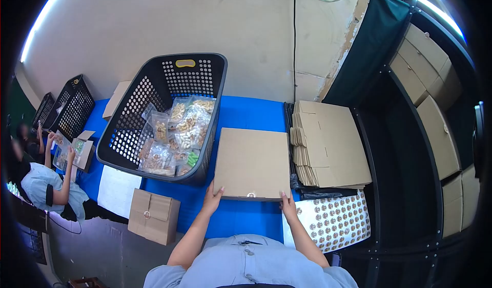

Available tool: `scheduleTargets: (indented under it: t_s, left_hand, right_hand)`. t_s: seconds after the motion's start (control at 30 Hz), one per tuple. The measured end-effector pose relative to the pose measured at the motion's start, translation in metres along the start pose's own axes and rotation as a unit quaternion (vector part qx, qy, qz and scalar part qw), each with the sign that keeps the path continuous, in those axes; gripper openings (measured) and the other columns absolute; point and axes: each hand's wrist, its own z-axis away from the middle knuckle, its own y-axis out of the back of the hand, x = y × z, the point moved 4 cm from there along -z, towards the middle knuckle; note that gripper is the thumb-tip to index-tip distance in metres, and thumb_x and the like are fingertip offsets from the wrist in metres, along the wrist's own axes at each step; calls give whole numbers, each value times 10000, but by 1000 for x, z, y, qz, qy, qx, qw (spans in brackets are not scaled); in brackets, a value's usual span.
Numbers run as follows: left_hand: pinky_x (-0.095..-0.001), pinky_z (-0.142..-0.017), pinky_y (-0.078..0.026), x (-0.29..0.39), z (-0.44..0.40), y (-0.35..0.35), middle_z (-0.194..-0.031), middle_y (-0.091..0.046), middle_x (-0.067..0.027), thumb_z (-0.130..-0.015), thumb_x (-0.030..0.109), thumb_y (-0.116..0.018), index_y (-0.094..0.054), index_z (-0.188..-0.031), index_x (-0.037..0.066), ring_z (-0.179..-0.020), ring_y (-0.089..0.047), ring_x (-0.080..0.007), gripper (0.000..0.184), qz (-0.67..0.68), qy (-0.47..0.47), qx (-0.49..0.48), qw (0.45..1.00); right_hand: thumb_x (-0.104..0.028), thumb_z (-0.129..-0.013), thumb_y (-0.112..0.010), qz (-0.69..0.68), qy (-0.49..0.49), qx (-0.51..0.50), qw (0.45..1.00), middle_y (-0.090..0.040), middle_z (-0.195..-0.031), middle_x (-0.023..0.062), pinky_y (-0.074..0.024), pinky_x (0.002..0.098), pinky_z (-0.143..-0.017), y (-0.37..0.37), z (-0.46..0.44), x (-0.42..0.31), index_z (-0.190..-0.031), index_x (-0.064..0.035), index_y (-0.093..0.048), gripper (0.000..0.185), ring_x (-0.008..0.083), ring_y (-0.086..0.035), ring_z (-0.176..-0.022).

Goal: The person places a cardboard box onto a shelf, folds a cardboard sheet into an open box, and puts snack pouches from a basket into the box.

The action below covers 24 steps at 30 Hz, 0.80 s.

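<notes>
One box (252,160) centre-frame on my feed, left hand (210,201) and right hand (288,206), fingers holding its near corners, basket (207,59) upper left

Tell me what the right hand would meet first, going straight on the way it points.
The closed cardboard box. The right hand is at its near right corner, apparently touching it, though exact contact is hard to judge.

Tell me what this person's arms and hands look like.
The left hand and right hand are bare: no gloves, watch or cables show. The forearms are uncovered too, up to pale blue sleeves matching the buttoned shirt.
</notes>
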Motion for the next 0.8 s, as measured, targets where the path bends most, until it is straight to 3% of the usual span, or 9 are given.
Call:
scheduleTargets:
  t_s: [0.07, 0.23, 0.43, 0.47, 0.57, 0.63, 0.7, 0.77, 0.8]
  left_hand:
    - [-402, -1077, -325, 18, 0, 8, -1409, -392, -201, -920, 294, -604, -348, -1445, 99, -1300, -398, -340, 616, -22, -36, 39, 998]
    - [-386, -1050, -356, 86, 20, 18, -1306, -446, -195, -923, 232, -596, -370, -1426, 71, -1231, -449, -321, 575, -9, -104, 51, 993]
    - [-353, -1024, -386, 158, 44, 20, -1272, -429, -141, -884, 198, -656, -385, -1412, 50, -1198, -476, -253, 612, 59, -159, 34, 985]
    - [-345, -1016, -395, 168, 48, 19, -1257, -421, -123, -865, 194, -682, -388, -1406, 38, -1192, -480, -234, 635, 85, -165, 17, 982]
    - [-346, -1008, -405, 187, 59, 5, -1222, -405, -97, -829, 189, -727, -392, -1393, 18, -1190, -479, -214, 677, 188, -172, -18, 967]
    - [-344, -1006, -400, 201, 66, -3, -1256, -385, -95, -820, 170, -722, -393, -1362, 12, -1188, -471, -206, 653, 236, -180, -41, 954]
    - [-338, -1015, -379, 228, 76, -2, -1293, -376, -103, -812, 167, -711, -387, -1326, 16, -1193, -452, -199, 625, 262, -287, -14, 921]
    - [-347, -1041, -335, 251, 85, 0, -1315, -378, -111, -798, 228, -701, -384, -1300, 24, -1204, -431, -205, 628, 262, -298, -22, 918]
    - [-357, -1053, -315, 254, 84, 1, -1307, -390, -110, -788, 247, -693, -386, -1301, 26, -1208, -427, -211, 637, 280, -301, -29, 911]
  right_hand:
    - [-468, -948, -520, -59, -39, 11, 997, -587, -1095, 152, -564, 330, -711, -6, 13, -14, -1370, -89, -410, 578, 224, -653, -888]
    - [-431, -960, -518, -92, -2, 24, 995, -596, -1072, 164, -573, 360, -717, 3, 35, -24, -1317, -37, -431, 539, 231, -656, -876]
    - [-413, -967, -513, -147, 133, 69, 978, -606, -1067, 156, -586, 362, -694, 34, 52, -55, -1291, -10, -431, 523, 258, -672, -870]
    - [-395, -955, -549, -174, 148, 96, 969, -637, -1017, 138, -581, 342, -734, 44, 57, -59, -1330, 4, -430, 561, 220, -670, -828]
    - [-468, -907, -594, -129, 238, 122, 955, -652, -960, 103, -580, 326, -710, 81, 82, -95, -1259, 34, -506, 619, 188, -664, -816]
    - [-513, -821, -689, -140, 291, 151, 934, -662, -892, 84, -565, 295, -655, 96, 102, -121, -1186, 35, -563, 670, 174, -663, -766]
    - [-433, -773, -766, -36, 321, 200, 925, -667, -825, 67, -538, 274, -610, 116, 121, -132, -1117, 32, -602, 601, 154, -662, -760]
    - [-321, -701, -821, 78, 362, 252, 894, -661, -752, 45, -516, 269, -601, 126, 148, -168, -1061, 16, -632, 527, 145, -656, -706]
    - [-226, -672, -825, 118, 395, 291, 863, -684, -858, 66, -514, 338, -739, 127, 168, -193, -976, 3, -656, 416, 212, -656, -822]
